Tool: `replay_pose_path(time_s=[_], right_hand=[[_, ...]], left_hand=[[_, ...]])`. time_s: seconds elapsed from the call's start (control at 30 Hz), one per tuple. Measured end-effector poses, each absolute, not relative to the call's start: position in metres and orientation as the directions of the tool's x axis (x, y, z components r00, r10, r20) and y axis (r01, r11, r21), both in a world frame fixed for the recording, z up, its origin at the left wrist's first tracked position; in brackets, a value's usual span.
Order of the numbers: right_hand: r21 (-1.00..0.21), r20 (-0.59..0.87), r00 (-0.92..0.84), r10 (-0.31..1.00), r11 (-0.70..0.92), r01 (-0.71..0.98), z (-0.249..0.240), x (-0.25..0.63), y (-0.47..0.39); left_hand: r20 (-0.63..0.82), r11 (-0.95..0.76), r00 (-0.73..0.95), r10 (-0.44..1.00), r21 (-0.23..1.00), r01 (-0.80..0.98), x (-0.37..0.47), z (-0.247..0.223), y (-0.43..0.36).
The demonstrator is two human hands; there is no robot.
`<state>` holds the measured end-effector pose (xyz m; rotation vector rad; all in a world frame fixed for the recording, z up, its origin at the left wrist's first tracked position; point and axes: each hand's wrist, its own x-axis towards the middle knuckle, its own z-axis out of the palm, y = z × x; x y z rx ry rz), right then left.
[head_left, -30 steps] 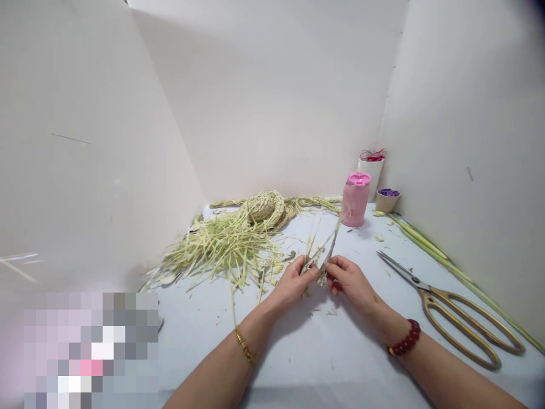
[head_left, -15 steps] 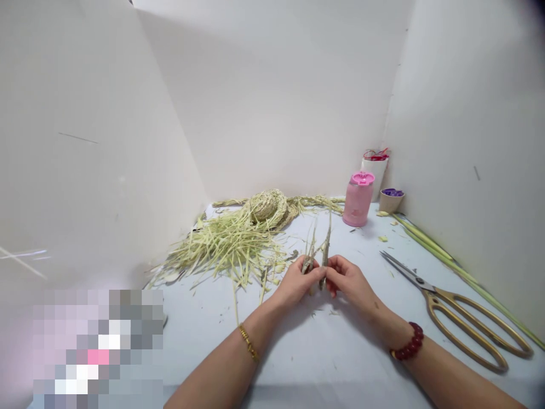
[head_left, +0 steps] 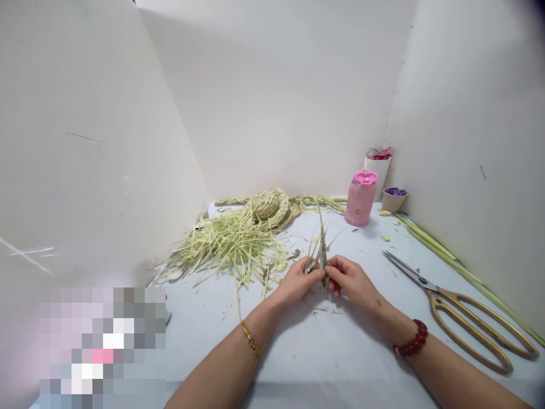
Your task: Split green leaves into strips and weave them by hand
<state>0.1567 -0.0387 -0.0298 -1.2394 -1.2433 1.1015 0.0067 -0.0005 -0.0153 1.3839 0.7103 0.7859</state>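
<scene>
Between my fingertips, just above the table, is a small bunch of dried grass strands [head_left: 322, 250], grey-green, with thin ends pointing up and away from me. My left hand [head_left: 301, 279] pinches its left part between thumb and fingers. From the other side my right hand [head_left: 346, 276] closes thumb and fingertips on the upright, thicker strand. The two thumbs almost touch. Where the strands cross is partly covered by my fingers, so I cannot make out how they are joined. A few small scraps [head_left: 327, 312] lie on the table below my hands.
Left of centre spreads a heap of pale straw [head_left: 232, 244], with a coiled woven piece [head_left: 268, 205] behind. A pink bottle [head_left: 360, 199], a white cup [head_left: 378, 165] and a small tan cup [head_left: 394, 201] stand at the back right. Large scissors [head_left: 443, 295] and green stalks [head_left: 451, 258] lie rightward.
The thicker strand in my fingers has tipped a little to the left and its end sits closer to the other strands. Both hands keep their pinch; the view has shifted slightly.
</scene>
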Motion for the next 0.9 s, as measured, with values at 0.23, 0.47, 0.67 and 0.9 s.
replay_pose_path(time_s=[0.23, 0.47, 0.67, 0.9], right_hand=[[-0.992, 0.050, 0.002, 0.999, 0.049, 0.117, -0.032, 0.159, -0.040], [-0.915, 0.071, 0.064, 0.995, 0.039, 0.402, -0.039, 0.162, -0.046], [-0.966, 0.013, 0.042, 0.999, 0.002, 0.257, -0.039, 0.158, -0.048], [-0.988, -0.136, 0.007, 0.991, -0.136, 0.079, -0.043, 0.160, -0.046]], left_hand=[[0.101, -0.154, 0.514, 0.852, 0.986, 0.062, 0.004, -0.031, 0.004], [0.052, -0.185, 0.462, 0.885, 0.951, 0.248, 0.004, -0.033, 0.002], [0.009, -0.167, 0.480, 0.877, 0.943, 0.288, 0.003, -0.034, 0.001], [-0.036, -0.121, 0.481, 0.876, 0.949, 0.291, 0.001, -0.036, 0.002]])
